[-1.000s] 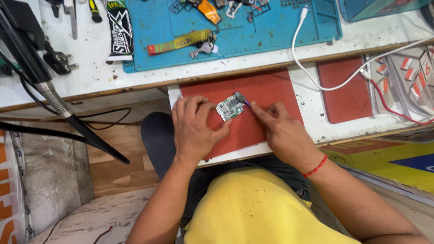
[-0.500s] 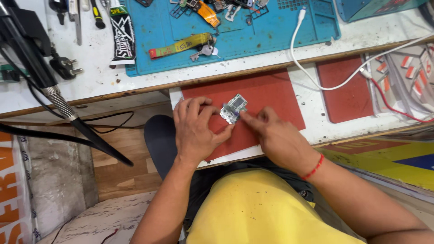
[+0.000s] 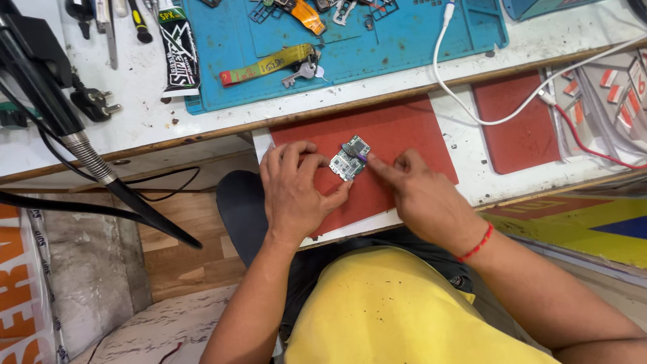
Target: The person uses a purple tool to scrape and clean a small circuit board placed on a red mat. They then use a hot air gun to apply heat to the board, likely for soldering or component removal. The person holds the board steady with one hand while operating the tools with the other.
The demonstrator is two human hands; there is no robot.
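Pinching small circuit board (image 3: 350, 160) in left hand (image 3: 293, 192) fingers, right hand (image 3: 421, 195) fingers pressing purple-tipped tool (image 3: 357, 154), risking slippage, scratching components.

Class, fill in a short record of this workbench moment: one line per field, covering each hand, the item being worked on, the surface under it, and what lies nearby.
Left hand: left hand steadies the small circuit board by its edges
Right hand: right hand presses a thin purple-tipped tool to the board
Surface: red mat on a white pull-out shelf
Behind: blue work mat with a yellow strap and keys
Right side: white cable and a second red mat
Left side: black flexible arm
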